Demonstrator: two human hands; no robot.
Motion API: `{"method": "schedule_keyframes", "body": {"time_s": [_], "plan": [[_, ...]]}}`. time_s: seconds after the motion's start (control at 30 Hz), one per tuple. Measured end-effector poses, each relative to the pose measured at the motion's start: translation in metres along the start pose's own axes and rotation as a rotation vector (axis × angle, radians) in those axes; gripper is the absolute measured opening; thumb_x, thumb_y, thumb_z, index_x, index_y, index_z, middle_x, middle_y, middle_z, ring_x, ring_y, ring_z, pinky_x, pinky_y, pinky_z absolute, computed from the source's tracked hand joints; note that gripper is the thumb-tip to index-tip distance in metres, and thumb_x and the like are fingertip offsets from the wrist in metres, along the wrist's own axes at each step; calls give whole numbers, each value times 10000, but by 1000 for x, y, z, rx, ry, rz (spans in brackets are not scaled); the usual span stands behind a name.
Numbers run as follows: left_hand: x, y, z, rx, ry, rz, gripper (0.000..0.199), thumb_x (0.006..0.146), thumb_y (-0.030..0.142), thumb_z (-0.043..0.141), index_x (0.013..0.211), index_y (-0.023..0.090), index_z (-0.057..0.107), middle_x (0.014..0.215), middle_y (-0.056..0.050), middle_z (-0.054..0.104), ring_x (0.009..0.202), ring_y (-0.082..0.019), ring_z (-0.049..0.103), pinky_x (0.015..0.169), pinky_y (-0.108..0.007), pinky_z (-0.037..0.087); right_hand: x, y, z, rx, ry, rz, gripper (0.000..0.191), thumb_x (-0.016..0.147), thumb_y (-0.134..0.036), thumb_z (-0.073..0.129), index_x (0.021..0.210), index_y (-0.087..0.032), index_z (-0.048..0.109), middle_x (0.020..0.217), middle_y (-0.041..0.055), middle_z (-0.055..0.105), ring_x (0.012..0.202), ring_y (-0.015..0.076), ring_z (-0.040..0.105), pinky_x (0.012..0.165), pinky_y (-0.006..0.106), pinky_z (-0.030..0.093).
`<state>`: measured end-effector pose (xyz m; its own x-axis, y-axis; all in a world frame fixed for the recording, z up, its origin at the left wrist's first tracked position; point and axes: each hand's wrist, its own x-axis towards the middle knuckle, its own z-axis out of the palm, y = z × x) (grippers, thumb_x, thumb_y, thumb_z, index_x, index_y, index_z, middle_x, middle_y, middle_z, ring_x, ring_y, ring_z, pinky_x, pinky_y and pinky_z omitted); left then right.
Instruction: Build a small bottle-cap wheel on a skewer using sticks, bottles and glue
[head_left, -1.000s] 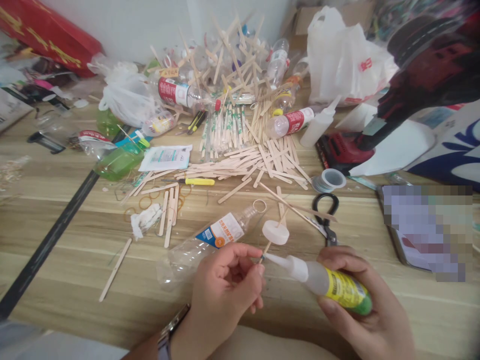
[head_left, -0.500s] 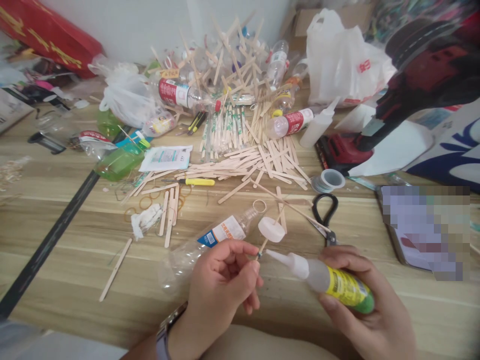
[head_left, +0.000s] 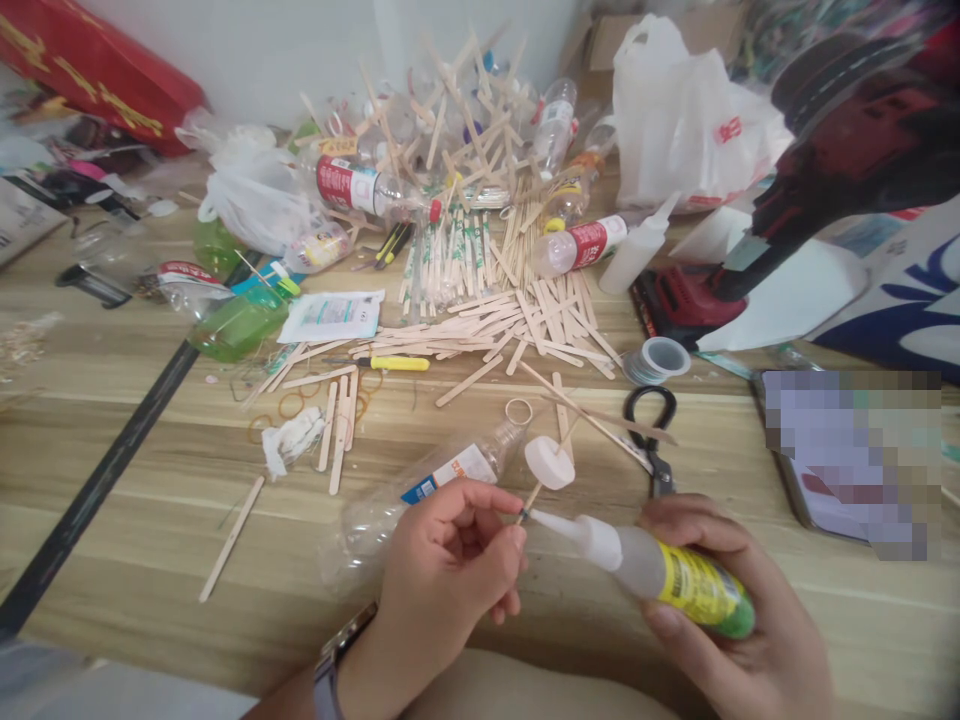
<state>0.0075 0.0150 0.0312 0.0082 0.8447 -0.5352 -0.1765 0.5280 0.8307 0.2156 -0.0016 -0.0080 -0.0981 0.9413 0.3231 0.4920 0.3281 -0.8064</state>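
Note:
Between thumb and forefinger, my left hand [head_left: 457, 560] pinches a thin wooden stick [head_left: 532, 496] near its lower end. The stick runs through a white round cap [head_left: 550, 463], and crosses longer sticks [head_left: 592, 420] beyond it. My right hand [head_left: 750, 600] is wrapped around a glue bottle [head_left: 694, 585] with a yellow label and a green base. The bottle's white nozzle tip points left and meets the stick at a small dark spot by my left fingertips. A clear plastic bottle [head_left: 375, 525] lies on its side behind my left hand.
Black-handled scissors [head_left: 651, 425] and a phone [head_left: 825, 470] lie to the right. Behind are a wire spool [head_left: 657, 360], a pile of craft sticks [head_left: 480, 330] and a red-and-black power tool [head_left: 697, 290]. A yellow-handled screwdriver [head_left: 397, 364] lies left of centre.
The glue bottle's nozzle has come down slightly to the stick. The stick and white cap have shifted a little to the right and tilted.

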Motion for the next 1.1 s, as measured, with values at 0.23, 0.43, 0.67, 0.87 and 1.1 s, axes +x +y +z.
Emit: {"method": "schedule_keyframes", "body": {"time_s": [0.23, 0.43, 0.67, 0.87, 1.1], "plan": [[-1, -1, 0, 21, 5, 5, 184, 657, 252, 731, 790, 149, 655, 552, 43, 576, 387, -44, 503, 366, -126, 382, 0, 1, -1, 4, 4, 0, 236, 775, -254, 651, 994, -280, 567, 918, 48, 598, 816, 229, 628, 652, 310, 530], [-1, -1, 0, 26, 4, 9, 170, 671, 247, 715, 800, 152, 658, 560, 44, 579, 386, -42, 505, 365, -123, 379, 1, 1, 1, -3, -5, -14, 227, 785, -241, 633, 995, -274, 554, 913, 47, 590, 810, 221, 626, 648, 302, 524], [-1, -1, -1, 29, -2, 15, 168, 683, 251, 708, 811, 156, 652, 560, 45, 583, 385, -43, 504, 366, -125, 380, 1, 1, 1, -21, -14, -25, 210, 803, -244, 625, 996, -261, 542, 918, 44, 586, 824, 213, 621, 660, 289, 519], [-2, -1, -1, 24, -4, 19, 179, 678, 258, 712, 808, 152, 651, 560, 42, 588, 388, -42, 507, 364, -121, 377, 2, -1, 0, -36, -22, -33, 201, 807, -243, 622, 992, -253, 542, 920, 54, 591, 821, 224, 628, 653, 300, 520], [-2, -1, 0, 24, 3, 19, 182, 672, 259, 709, 804, 148, 649, 556, 46, 588, 378, -40, 505, 358, -119, 371, 4, -2, 2, -51, -5, -71, 180, 813, -246, 608, 979, -246, 539, 908, 52, 587, 806, 208, 626, 639, 276, 521]]}}
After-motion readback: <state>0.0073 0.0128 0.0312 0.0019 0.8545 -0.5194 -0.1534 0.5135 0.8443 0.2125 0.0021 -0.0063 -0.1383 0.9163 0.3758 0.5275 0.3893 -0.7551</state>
